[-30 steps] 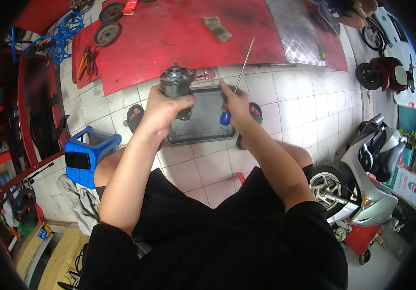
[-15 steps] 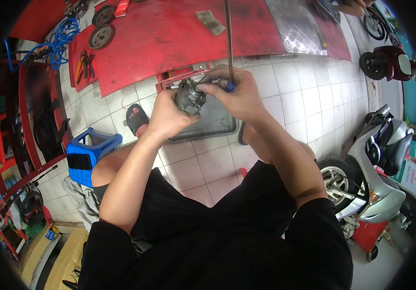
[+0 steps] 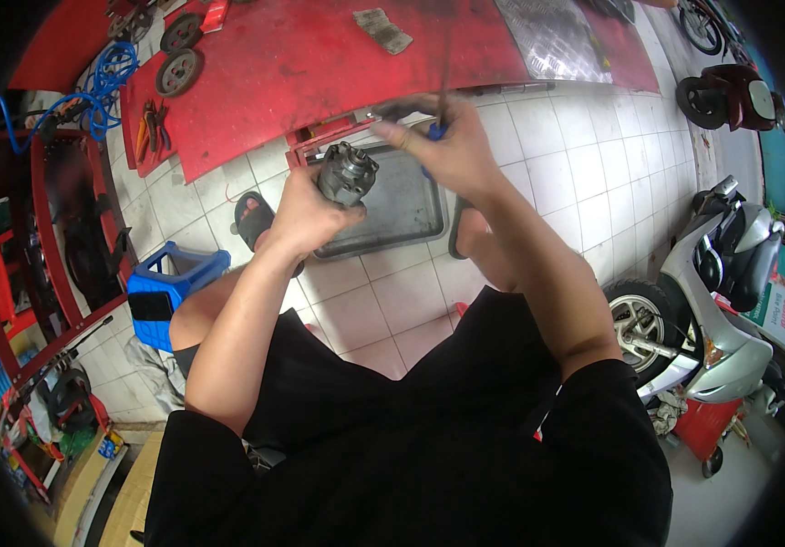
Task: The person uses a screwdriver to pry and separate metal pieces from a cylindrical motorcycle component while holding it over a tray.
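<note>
My left hand (image 3: 294,217) is wrapped round a grey, dirty metal part (image 3: 347,175), roughly cylindrical, with lugs and a round boss on its upper end. To the right and a little farther away, my right hand (image 3: 462,153) is apart from that part. It keeps a screwdriver (image 3: 435,133) against the palm; the blue handle shows between the fingers and the long thin shaft points away, blurred. Thumb and forefinger stretch out to the left, smeared by motion, and whether they pinch anything small is unclear. Beneath both hands a dark rectangular tray (image 3: 392,239) lies on the tiled floor.
Beyond the tray stands a red work platform (image 3: 274,82) bearing pliers (image 3: 151,128), two small wheels (image 3: 179,73) and a grey rag (image 3: 382,32). On the left are a blue stool (image 3: 174,283) with a phone (image 3: 151,306) and a blue hose (image 3: 110,77). A silver scooter (image 3: 721,319) stands right.
My right hand has come off the top of the metal part and moved slightly right and away, the screwdriver still in it. The left hand and the part have shifted slightly left.
</note>
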Tool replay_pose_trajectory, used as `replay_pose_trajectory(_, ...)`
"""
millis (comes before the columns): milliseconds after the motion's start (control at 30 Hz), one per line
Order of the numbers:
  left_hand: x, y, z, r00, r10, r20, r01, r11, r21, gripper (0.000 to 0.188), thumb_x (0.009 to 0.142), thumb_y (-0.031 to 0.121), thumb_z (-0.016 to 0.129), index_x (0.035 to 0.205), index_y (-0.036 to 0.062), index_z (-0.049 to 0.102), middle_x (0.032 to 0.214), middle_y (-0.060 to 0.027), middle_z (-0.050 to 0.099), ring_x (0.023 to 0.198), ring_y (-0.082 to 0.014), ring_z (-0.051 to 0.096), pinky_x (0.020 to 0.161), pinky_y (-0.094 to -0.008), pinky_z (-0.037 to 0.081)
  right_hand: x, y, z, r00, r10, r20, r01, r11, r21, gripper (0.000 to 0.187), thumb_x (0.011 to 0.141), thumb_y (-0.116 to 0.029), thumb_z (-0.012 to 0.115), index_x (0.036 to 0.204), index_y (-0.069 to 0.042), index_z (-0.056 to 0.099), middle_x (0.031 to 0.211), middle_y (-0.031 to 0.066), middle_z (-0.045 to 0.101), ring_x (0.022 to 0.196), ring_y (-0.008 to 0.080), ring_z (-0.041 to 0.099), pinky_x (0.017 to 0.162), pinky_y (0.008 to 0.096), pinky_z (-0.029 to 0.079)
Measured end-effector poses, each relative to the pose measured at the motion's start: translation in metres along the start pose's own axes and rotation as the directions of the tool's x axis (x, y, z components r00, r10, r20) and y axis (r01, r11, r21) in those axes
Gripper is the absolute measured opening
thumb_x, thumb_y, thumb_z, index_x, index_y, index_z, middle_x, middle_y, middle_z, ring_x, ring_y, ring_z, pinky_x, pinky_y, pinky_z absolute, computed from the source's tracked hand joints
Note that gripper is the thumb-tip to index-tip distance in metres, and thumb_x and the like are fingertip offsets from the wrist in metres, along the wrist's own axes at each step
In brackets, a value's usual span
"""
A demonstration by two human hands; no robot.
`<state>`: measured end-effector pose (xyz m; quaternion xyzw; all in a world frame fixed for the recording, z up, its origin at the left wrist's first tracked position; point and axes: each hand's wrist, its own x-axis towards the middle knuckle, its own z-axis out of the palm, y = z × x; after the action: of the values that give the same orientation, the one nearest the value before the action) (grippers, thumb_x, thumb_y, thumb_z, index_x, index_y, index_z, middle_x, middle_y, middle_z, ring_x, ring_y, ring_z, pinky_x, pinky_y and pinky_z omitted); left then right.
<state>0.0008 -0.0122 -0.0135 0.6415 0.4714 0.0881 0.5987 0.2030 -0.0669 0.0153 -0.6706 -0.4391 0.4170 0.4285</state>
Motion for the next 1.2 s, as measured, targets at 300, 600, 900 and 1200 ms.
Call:
replay_pose_trajectory(300,0.001,0.02,-0.003,0.992,-0.012,-0.128,-0.026,0.956,-0.292,0.03,0.067,0.001,0.078,0.095,-0.0017,0.066,0.08,-0.0033,0.065,0.069,-0.012,0.061,0.062,-0.0282,0.05,0.016,0.168,0.017,0.836,0.507,-0.209,-0.441,0.848,0.295,0.054,0.085,-0.045,0.079,0.107,0.004,0.072,0.085,0.0108,0.072,0.063,0.0143,0.061,0.054,0.0294,0.047)
replay_pose_trajectory(600,0.011,0.02,-0.013,0.987,-0.083,-0.14,-0.015,0.808,-0.589,0.022,0.074,-0.004,0.077,0.092,-0.0034,0.065,0.082,-0.0069,0.067,0.069,-0.0147,0.063,0.062,-0.0306,0.052,-0.092,0.358,0.078,0.376,0.701,-0.606,-0.917,0.378,-0.132,0.052,0.078,-0.035,0.08,0.099,0.012,0.07,0.102,0.0283,0.072,0.099,0.0389,0.072,0.084,0.0413,0.058)
replay_pose_trajectory(900,0.013,0.008,-0.036,0.921,-0.374,0.109,0.305,0.52,-0.798,0.033,0.078,0.003,0.078,0.107,-0.0034,0.065,0.103,-0.0127,0.069,0.091,-0.0229,0.068,0.072,-0.0373,0.057,-0.079,0.417,0.096,0.542,0.659,-0.521,-0.822,0.289,-0.491,0.035,0.081,-0.034,0.074,0.099,-0.004,0.075,0.098,0.016,0.074,0.094,0.0318,0.073,0.079,0.0435,0.057)
replay_pose_trajectory(1200,0.029,0.008,-0.013,0.922,-0.361,0.144,0.358,0.645,-0.676,0.058,0.068,0.007,0.085,0.119,-0.0056,0.059,0.106,-0.0135,0.068,0.096,-0.0217,0.066,0.086,-0.0348,0.053,-0.076,0.43,0.1,0.554,0.643,-0.529,-0.756,0.122,-0.643,0.031,0.083,-0.03,0.071,0.103,-0.007,0.074,0.102,0.0109,0.074,0.091,0.0262,0.074,0.075,0.0408,0.059)
